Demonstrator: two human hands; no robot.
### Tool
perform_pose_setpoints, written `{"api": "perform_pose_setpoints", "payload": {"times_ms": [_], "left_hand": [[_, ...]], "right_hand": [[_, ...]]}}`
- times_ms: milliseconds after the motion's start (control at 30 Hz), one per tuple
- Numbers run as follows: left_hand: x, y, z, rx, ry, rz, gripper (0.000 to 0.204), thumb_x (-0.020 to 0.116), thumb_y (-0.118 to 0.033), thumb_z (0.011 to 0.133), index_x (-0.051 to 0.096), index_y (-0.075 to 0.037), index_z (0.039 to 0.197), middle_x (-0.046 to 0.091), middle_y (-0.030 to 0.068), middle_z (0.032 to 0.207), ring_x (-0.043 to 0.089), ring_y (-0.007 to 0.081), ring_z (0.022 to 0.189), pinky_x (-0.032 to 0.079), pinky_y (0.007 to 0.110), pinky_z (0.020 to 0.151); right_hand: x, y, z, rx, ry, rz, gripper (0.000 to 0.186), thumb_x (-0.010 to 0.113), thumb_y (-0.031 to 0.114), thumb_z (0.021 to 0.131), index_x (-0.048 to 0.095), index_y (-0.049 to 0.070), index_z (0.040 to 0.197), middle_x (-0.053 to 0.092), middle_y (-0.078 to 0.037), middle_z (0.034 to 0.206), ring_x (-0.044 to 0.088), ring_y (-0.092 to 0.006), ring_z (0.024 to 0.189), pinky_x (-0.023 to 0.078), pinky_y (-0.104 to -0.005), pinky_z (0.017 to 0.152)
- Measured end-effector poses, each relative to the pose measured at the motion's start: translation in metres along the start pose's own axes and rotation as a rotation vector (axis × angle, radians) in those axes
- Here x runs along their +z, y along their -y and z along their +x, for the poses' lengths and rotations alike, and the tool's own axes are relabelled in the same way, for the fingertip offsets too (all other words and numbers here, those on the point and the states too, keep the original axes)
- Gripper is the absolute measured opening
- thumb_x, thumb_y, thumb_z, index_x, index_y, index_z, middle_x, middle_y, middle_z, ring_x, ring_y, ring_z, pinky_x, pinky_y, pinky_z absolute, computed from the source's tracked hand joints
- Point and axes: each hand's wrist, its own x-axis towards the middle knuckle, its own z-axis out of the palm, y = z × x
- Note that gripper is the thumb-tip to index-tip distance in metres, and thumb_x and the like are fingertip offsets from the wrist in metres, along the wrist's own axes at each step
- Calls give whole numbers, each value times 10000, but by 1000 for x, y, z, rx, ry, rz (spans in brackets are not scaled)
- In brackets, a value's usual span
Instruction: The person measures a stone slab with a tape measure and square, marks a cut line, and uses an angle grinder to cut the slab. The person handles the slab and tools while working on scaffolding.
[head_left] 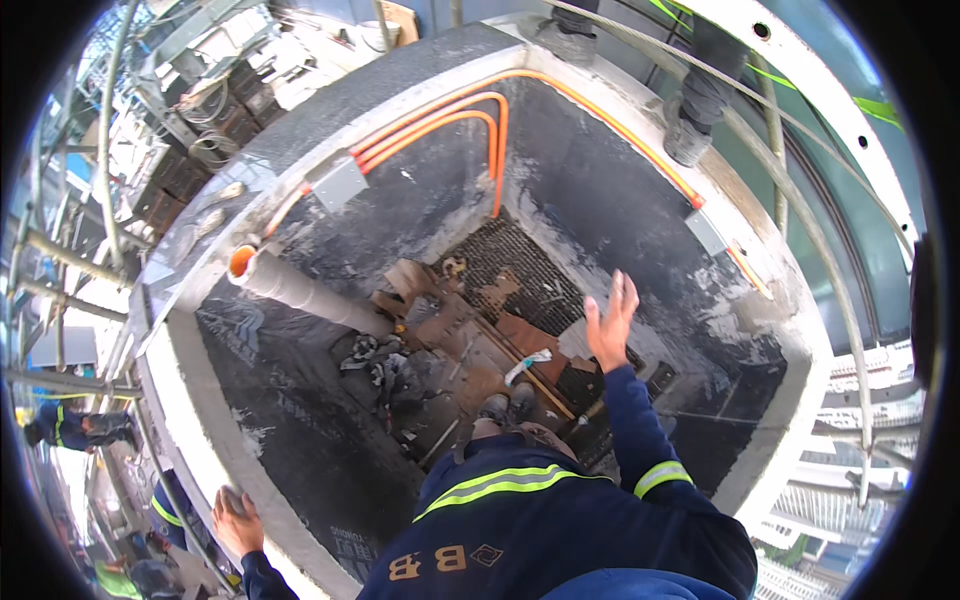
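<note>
Running beneath the left hand [238, 522]: a rim [192, 420] (pale concrete).

My feet [521, 400] are on the dirty floor [468, 378]; a white-and-blue packet [527, 367] lies there, crumpled dark stuff [378, 362] left of it, a bumpy sheet [528, 262] beyond it.

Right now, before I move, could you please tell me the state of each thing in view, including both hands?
Left hand: at the concrete rim; its grip cannot be told.
Right hand: raised over the pit, open, empty.
Wrapped pipe: slanted, upper end open.
Orange conduits: bent, running along the wall.
Left grey box: mounted at the wall top.
White-and-blue item: lying on the littered floor.
</note>
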Motion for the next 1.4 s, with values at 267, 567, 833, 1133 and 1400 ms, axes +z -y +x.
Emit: {"api": "perform_pose_setpoints", "payload": {"times_ms": [267,567,833,1133,1400], "left_hand": [[11,9,-19,-129,-137,39,459,688,-347,908,680,-21,1231,692,173,1162,647,345,1108,487,464,967],[1,-2,-24,-182,-109,41,432,692,-367,908,686,-43,1194,671,161,1028,669,356,967,506,468,850],[5,2,-22,-176,-182,-8,457,690,-426,914,711,-40,1158,693,140,966,682,326,957,519,441,844],[7,7,-24,-347,-335,-144,484,724,-412,901,688,-8,1165,700,178,998,688,349,945,538,437,855],[0,14,-83,-527,-532,-221,469,768,-295,889,634,-12,1239,639,199,1126,608,401,1100,490,483,943]], "right_hand": [[81,216,33,-581,459,745,704,711,284,937,423,78,1546,393,-214,1505,586,-359,1171,510,-442,997],[60,-20,-116,-201,948,269,668,762,224,850,524,-81,1393,487,-288,1394,511,-444,1281,414,-479,1101],[55,-127,-56,184,981,174,412,691,94,892,642,-124,1238,737,-198,869,718,-238,737,556,-373,695],[118,157,-7,-365,1038,363,432,725,229,928,670,-48,1254,654,-89,695,631,-154,624,504,-344,615],[90,150,-56,-504,1237,382,499,723,280,888,660,-55,1252,720,-156,910,699,-333,850,541,-436,788]]}}
